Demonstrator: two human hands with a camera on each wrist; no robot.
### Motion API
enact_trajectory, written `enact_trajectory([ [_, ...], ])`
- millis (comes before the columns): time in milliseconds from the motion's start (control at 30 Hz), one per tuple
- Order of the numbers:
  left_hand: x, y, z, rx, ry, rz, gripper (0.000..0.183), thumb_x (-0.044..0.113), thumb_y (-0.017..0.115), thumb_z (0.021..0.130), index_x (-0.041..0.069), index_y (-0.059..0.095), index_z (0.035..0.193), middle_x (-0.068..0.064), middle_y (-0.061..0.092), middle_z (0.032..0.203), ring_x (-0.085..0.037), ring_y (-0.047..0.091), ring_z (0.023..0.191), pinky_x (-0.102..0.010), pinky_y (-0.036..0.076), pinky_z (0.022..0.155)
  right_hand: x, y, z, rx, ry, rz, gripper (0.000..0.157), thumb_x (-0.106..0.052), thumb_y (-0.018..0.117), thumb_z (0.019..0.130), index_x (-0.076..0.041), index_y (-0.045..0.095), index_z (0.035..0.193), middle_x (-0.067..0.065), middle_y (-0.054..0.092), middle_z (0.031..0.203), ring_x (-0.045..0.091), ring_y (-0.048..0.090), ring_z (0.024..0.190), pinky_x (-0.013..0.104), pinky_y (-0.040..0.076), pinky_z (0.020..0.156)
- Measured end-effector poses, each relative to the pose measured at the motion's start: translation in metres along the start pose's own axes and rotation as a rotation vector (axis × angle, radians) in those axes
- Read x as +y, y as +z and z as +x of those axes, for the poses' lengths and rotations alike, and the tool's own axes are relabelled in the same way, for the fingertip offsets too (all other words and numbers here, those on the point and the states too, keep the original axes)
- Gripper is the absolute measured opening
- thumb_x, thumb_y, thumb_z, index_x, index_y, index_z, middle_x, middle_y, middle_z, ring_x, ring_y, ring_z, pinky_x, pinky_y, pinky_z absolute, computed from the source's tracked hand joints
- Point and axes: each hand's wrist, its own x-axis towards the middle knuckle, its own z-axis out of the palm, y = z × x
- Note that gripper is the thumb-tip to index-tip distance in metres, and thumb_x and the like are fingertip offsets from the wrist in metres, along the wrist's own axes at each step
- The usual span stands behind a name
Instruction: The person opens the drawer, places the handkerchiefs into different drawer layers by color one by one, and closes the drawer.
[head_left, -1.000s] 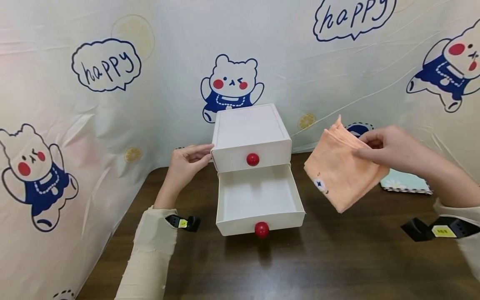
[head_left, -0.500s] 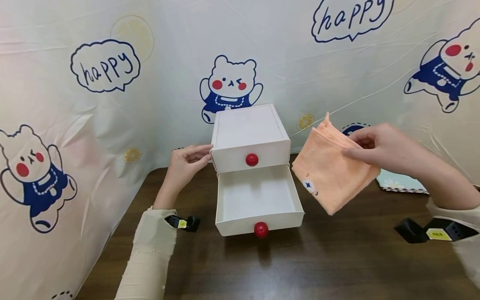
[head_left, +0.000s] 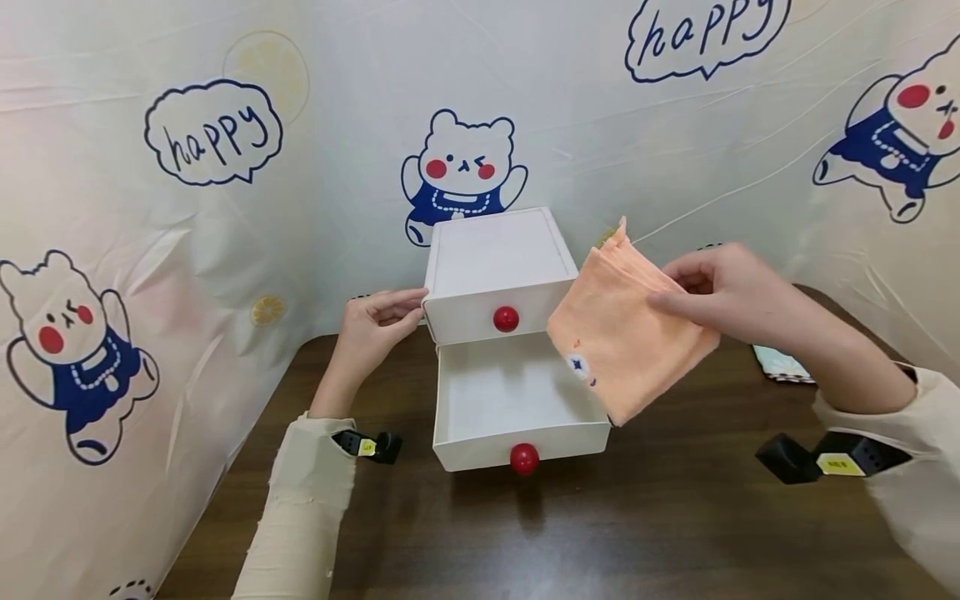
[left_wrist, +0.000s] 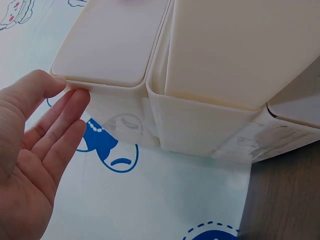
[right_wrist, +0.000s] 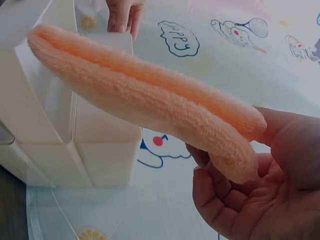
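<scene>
My right hand (head_left: 727, 292) pinches a folded peach towel (head_left: 630, 325) by its upper right edge. A small embroidered patch marks its front. The towel hangs in front of the right side of a small white drawer cabinet (head_left: 502, 250) and over part of the pulled-out lower drawer (head_left: 517, 392). The right wrist view shows the thick fold of the towel (right_wrist: 150, 95) between thumb and fingers. With fairly straight fingers, my left hand (head_left: 375, 337) touches the cabinet's left front edge. The upper drawer, with a red knob (head_left: 506, 318), is pushed in.
A mint-coloured folded cloth (head_left: 782, 364) with a checked edge lies at the right, partly behind my right arm. The cabinet stands on a dark wooden table (head_left: 585, 533), against a printed cloth backdrop (head_left: 352, 167). A second red knob (head_left: 524, 458) juts from the lower drawer.
My right hand has carried the peach towel leftward, from beside the cabinet to partly in front of it and the lower drawer's right side. The left hand has stayed put.
</scene>
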Motion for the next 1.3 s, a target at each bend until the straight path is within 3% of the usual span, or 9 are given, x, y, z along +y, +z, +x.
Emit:
enact_trajectory([
  [133, 0.0, 0.0, -0.001, 0.001, -0.014, 0.0, 0.026, 0.005, 0.068, 0.082, 0.003, 0.069, 0.107, -0.014, 0.067, 0.091, -0.023, 0.065, 0.077, -0.021, 0.051, 0.067, -0.005, 0.003, 0.002, -0.012, -0.014, 0.043, 0.029, -0.022, 0.066, 0.085, 0.002, 0.066, 0.1, 0.004, 0.06, 0.069, 0.015, 0.051, 0.056, 0.024, 0.04, 0.048],
  [267, 0.002, 0.0, -0.001, -0.002, -0.028, -0.008, 0.026, 0.003, 0.068, 0.082, 0.002, 0.068, 0.107, -0.016, 0.066, 0.092, -0.012, 0.064, 0.074, -0.019, 0.051, 0.067, -0.011, 0.007, 0.004, -0.021, -0.023, 0.079, 0.028, -0.024, 0.066, 0.086, 0.0, 0.067, 0.099, 0.005, 0.061, 0.068, 0.016, 0.053, 0.057, 0.024, 0.041, 0.049],
  [500, 0.028, 0.001, -0.004, -0.012, -0.011, 0.005, 0.026, -0.005, 0.064, 0.081, -0.008, 0.065, 0.107, -0.023, 0.064, 0.092, -0.023, 0.064, 0.077, -0.017, 0.05, 0.067, -0.019, 0.015, 0.007, -0.057, -0.045, 0.126, 0.029, -0.029, 0.065, 0.086, -0.001, 0.067, 0.095, 0.006, 0.061, 0.069, 0.017, 0.054, 0.057, 0.025, 0.042, 0.049],
  [633, 0.033, 0.001, -0.005, -0.012, -0.012, 0.005, 0.026, -0.006, 0.064, 0.081, -0.008, 0.064, 0.107, -0.024, 0.064, 0.093, -0.013, 0.064, 0.075, -0.017, 0.05, 0.067, -0.024, 0.019, 0.009, -0.067, -0.059, 0.134, 0.027, -0.028, 0.065, 0.086, -0.003, 0.067, 0.093, 0.006, 0.06, 0.068, 0.017, 0.054, 0.058, 0.025, 0.042, 0.049],
  [733, 0.03, 0.001, -0.005, -0.012, -0.011, 0.006, 0.026, -0.006, 0.064, 0.081, -0.008, 0.064, 0.107, -0.024, 0.064, 0.093, -0.006, 0.062, 0.072, -0.016, 0.05, 0.067, -0.027, 0.022, 0.01, -0.07, -0.066, 0.15, 0.026, -0.027, 0.065, 0.086, -0.003, 0.067, 0.093, 0.006, 0.06, 0.067, 0.017, 0.053, 0.058, 0.025, 0.041, 0.049],
  [933, 0.01, 0.0, -0.002, -0.006, -0.026, 0.01, 0.027, 0.0, 0.066, 0.082, -0.002, 0.066, 0.108, -0.019, 0.065, 0.093, -0.018, 0.064, 0.075, -0.018, 0.05, 0.067, -0.035, 0.025, 0.011, -0.077, -0.071, 0.198, 0.025, -0.026, 0.065, 0.086, -0.003, 0.068, 0.093, 0.007, 0.061, 0.069, 0.018, 0.055, 0.059, 0.025, 0.044, 0.051],
  [1033, 0.0, 0.0, -0.001, -0.003, -0.027, 0.013, 0.027, 0.005, 0.068, 0.082, 0.002, 0.068, 0.109, -0.015, 0.066, 0.093, -0.017, 0.064, 0.075, -0.019, 0.051, 0.068, -0.038, 0.026, 0.012, -0.083, -0.085, 0.205, 0.022, -0.025, 0.065, 0.086, -0.003, 0.068, 0.092, 0.007, 0.061, 0.068, 0.018, 0.055, 0.058, 0.025, 0.044, 0.051],
  [1133, -0.001, 0.0, -0.001, 0.002, -0.023, 0.017, 0.026, 0.008, 0.069, 0.082, 0.004, 0.068, 0.108, -0.013, 0.066, 0.092, -0.013, 0.064, 0.075, -0.02, 0.051, 0.068, -0.042, 0.028, 0.013, -0.086, -0.102, 0.215, 0.02, -0.023, 0.066, 0.085, -0.003, 0.068, 0.09, 0.007, 0.06, 0.067, 0.018, 0.055, 0.058, 0.025, 0.043, 0.05],
  [1300, 0.001, 0.0, -0.001, 0.002, -0.018, 0.017, 0.026, 0.008, 0.069, 0.082, 0.005, 0.068, 0.108, -0.012, 0.066, 0.093, -0.023, 0.065, 0.077, -0.02, 0.051, 0.068, -0.048, 0.035, 0.015, -0.105, -0.111, 0.23, 0.02, -0.021, 0.066, 0.085, -0.002, 0.067, 0.089, 0.006, 0.059, 0.066, 0.018, 0.054, 0.057, 0.025, 0.042, 0.049],
])
